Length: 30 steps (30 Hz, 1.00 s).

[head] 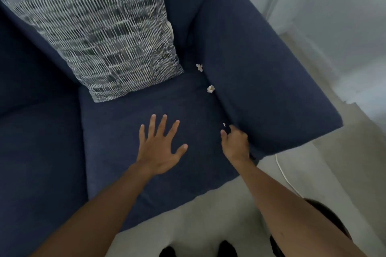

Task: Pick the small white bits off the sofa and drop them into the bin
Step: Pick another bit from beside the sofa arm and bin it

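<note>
Smallest white bit (224, 125) by right hand (235, 142) too small to identify; contact with fingertips (223, 132) indeterminate; dark round object (334, 221) at lower right hidden behind forearm; sofa (41, 152) cropped left; whole frame motion-blurred.

The left hand (159, 145) lies flat with spread fingers on the seat of the dark blue sofa (117, 135), and the right hand (235, 142) is near the armrest (261, 81), its thumb and forefinger curled close together just below a tiny white bit (224, 125). Two bigger white bits lie in the seam between seat and armrest, one (210, 89) in the middle and one (199, 67) just beside the corner of the patterned cushion (104, 41). On the pale floor (219, 204) at the lower right is a dark round object (332, 221), mostly hidden behind the right arm.
</note>
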Motion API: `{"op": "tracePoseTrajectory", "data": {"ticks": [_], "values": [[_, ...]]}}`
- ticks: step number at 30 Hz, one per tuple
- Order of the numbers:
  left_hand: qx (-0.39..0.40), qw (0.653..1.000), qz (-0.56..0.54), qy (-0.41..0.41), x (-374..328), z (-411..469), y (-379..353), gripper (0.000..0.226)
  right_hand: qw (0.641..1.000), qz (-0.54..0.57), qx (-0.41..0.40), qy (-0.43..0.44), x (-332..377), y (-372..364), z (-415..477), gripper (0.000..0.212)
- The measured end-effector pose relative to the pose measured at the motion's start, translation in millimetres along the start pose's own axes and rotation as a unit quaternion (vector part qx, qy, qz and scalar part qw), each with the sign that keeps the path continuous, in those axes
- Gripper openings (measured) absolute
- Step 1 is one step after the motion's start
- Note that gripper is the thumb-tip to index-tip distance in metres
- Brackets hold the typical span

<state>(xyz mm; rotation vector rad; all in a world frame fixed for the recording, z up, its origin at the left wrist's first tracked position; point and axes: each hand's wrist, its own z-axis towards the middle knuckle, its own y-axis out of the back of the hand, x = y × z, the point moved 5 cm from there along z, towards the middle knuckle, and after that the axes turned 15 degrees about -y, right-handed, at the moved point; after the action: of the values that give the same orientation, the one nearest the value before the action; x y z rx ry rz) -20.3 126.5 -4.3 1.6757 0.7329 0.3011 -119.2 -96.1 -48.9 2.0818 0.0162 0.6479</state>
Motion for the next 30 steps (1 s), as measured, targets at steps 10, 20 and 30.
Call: {"op": "tracePoseTrajectory", "data": {"ticks": [10,20,30], "values": [[-0.015,0.999,-0.002,0.029,30.2,-1.5,-45.7,0.079,0.996,0.073,-0.045,-0.022,-4.7,-33.4,42.4,0.021],[0.001,0.999,0.002,0.036,26.1,-3.2,-34.5,0.078,0.994,0.102,-0.049,-0.008,-7.2,-18.4,35.4,0.020],[-0.014,1.000,0.013,-0.019,-19.2,10.9,10.8,0.078,0.988,0.145,-0.058,0.013,-24.5,35.4,-9.7,0.017]]}}
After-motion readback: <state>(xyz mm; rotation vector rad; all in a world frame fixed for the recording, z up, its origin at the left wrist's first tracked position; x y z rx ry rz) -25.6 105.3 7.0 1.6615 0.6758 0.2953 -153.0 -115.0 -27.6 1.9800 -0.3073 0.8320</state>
